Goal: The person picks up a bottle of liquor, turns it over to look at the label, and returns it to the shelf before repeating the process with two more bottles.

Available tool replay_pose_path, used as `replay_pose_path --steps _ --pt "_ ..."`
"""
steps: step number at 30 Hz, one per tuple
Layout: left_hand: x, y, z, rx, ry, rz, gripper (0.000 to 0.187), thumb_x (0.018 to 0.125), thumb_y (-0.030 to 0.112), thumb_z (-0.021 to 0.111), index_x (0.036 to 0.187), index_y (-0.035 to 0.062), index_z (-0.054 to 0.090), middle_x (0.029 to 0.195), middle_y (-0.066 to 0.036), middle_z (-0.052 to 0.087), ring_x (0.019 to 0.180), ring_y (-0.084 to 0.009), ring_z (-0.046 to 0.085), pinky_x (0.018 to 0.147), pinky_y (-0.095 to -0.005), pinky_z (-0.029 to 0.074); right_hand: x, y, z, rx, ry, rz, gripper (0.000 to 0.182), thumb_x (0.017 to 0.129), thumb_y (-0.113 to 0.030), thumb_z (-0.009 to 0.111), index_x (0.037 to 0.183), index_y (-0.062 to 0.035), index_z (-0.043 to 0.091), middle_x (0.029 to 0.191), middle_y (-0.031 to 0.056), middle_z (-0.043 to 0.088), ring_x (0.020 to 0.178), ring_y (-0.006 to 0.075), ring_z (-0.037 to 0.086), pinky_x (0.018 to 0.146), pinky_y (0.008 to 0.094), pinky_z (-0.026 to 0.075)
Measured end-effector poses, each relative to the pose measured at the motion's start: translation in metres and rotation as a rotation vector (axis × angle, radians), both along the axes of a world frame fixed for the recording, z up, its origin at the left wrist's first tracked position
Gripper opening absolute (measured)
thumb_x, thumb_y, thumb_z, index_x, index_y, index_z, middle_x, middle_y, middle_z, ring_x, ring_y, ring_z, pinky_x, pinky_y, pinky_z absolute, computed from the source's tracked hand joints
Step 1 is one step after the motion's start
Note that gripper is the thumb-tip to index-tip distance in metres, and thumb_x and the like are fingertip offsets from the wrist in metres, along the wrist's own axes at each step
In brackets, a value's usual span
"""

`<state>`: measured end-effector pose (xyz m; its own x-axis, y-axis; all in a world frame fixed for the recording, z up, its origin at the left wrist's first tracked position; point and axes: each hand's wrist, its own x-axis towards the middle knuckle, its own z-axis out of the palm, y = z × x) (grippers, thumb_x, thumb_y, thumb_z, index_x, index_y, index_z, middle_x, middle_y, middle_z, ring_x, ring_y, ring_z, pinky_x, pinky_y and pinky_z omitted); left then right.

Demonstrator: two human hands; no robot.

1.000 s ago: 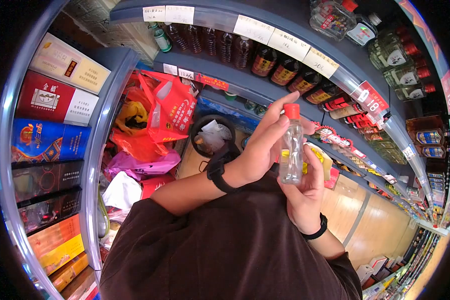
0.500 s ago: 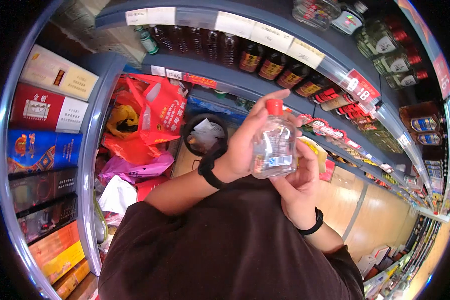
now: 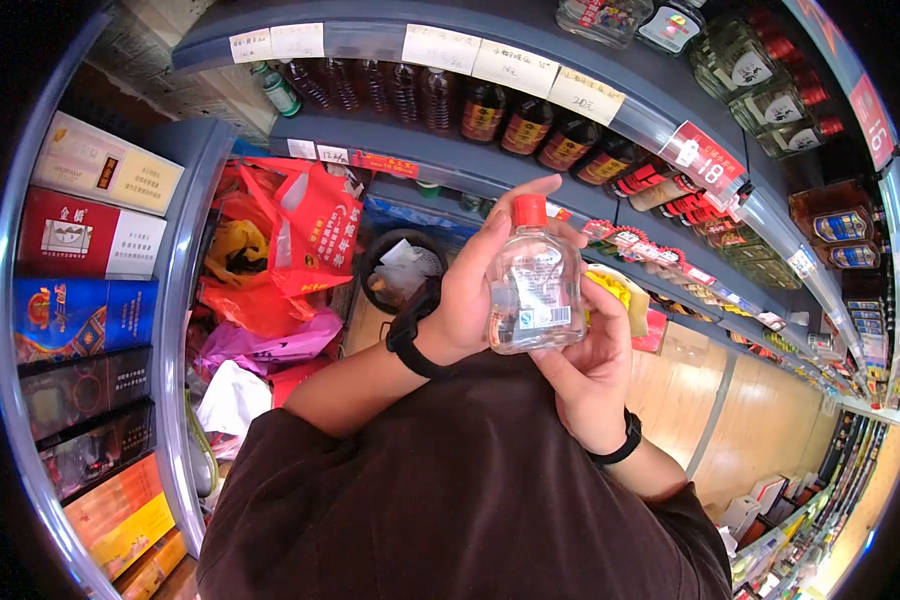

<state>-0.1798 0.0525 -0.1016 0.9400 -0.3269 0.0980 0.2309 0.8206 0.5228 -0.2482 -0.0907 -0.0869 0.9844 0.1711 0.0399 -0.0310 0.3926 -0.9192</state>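
A small clear glass bottle (image 3: 536, 275) with a red cap stands upright in front of my chest, its back label and barcode facing me. My left hand (image 3: 473, 285) is closed along the bottle's left side, with the thumb near the cap and some fingers hidden behind the glass. From the lower right, my right hand (image 3: 595, 375) also grips it: the thumb is at the base and the fingers curl round the right side. Each wrist wears a black band.
Ahead, a shelf (image 3: 370, 170) carries dark bottles (image 3: 525, 128) and price tags. Red plastic bags (image 3: 305, 225) hang beside a black bin (image 3: 402, 270). Boxed goods (image 3: 90, 235) fill a rack on the left. Further shelves run along the right above a tiled floor (image 3: 770, 410).
The bottle and both hands have shifted slightly left in view. The bottle has turned a little, so more of its label and barcode faces me.
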Motion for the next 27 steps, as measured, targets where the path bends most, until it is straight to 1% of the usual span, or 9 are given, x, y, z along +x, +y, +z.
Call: replay_pose_path --steps 8,17,21,23,27 --pt "0.0001 -0.0011 -0.0022 -0.012 0.003 -0.004 0.067 0.101 0.048 0.034 0.149 0.0017 0.025 0.117 -0.020 0.057 0.101 -0.0293 0.065 0.088 -0.0402 0.054 -0.0021 -0.0032 -0.0047 0.028 -0.048 0.033 0.074 0.079 0.023 0.059 0.141 -0.0047 0.032 0.140 0.0145 0.043 0.128 0.0231 0.049 0.106 0.0388 0.044" --pt "-0.0004 -0.0007 0.0000 -0.006 0.021 -0.012 0.069 0.101 0.050 0.033 0.148 0.0006 0.026 0.116 -0.020 0.057 0.099 -0.0277 0.064 0.088 -0.0387 0.054 -0.0011 -0.0018 -0.0020 -0.002 -0.067 0.031 0.072 0.080 0.023 0.058 0.141 -0.0042 0.031 0.143 0.0157 0.041 0.132 0.0242 0.046 0.108 0.0393 0.042" --pt "-0.0012 0.0001 0.0021 -0.003 0.049 -0.023 0.069 0.100 0.050 0.034 0.148 0.0008 0.026 0.115 -0.019 0.058 0.099 -0.0271 0.064 0.087 -0.0384 0.054 0.0001 -0.0029 -0.0025 -0.001 -0.095 0.053 0.071 0.080 0.023 0.057 0.141 -0.0042 0.032 0.144 0.0160 0.040 0.133 0.0249 0.045 0.108 0.0397 0.042" --pt "-0.0013 -0.0001 0.0028 0.009 0.049 -0.014 0.069 0.100 0.050 0.034 0.148 0.0008 0.026 0.115 -0.019 0.058 0.100 -0.0270 0.064 0.087 -0.0383 0.054 -0.0001 -0.0036 -0.0034 -0.043 -0.110 0.041 0.071 0.081 0.023 0.057 0.141 -0.0040 0.032 0.144 0.0164 0.040 0.132 0.0254 0.045 0.108 0.0404 0.042" --pt "-0.0006 -0.0002 0.0015 0.000 0.035 -0.014 0.069 0.100 0.050 0.034 0.148 0.0009 0.027 0.116 -0.020 0.058 0.100 -0.0269 0.064 0.088 -0.0382 0.054 0.0004 -0.0036 -0.0032 -0.017 -0.108 0.053 0.071 0.081 0.023 0.057 0.141 -0.0041 0.032 0.144 0.0166 0.041 0.132 0.0257 0.045 0.108 0.0411 0.042"
